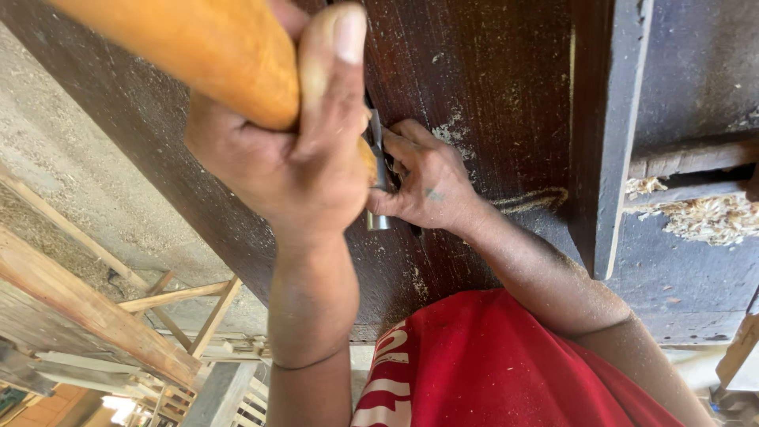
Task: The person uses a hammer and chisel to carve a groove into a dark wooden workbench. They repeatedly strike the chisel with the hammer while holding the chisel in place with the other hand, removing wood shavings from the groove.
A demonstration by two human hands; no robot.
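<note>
Right hand (296, 158) is clenched tight on the orange wooden mallet handle (190, 47), poised just above the chisel (378, 170). Left hand (423, 182) is wrapped closed around that chisel, blade against the dark wooden panel (490, 79). Wood shavings (708, 215) sit well right of the chisel.

A: What am I wearing in the head view?
B: Red shirt (490, 364), short-sleeved or sleeveless, white lettering patch at the lower front edge.
A: Arms?
B: Both forearms bare, no gloves, no watch. Sawdust dusting on my right forearm (553, 277). Thin dark band around my left forearm (304, 365). Small dark smudge on the back of my right hand (427, 186).
</note>
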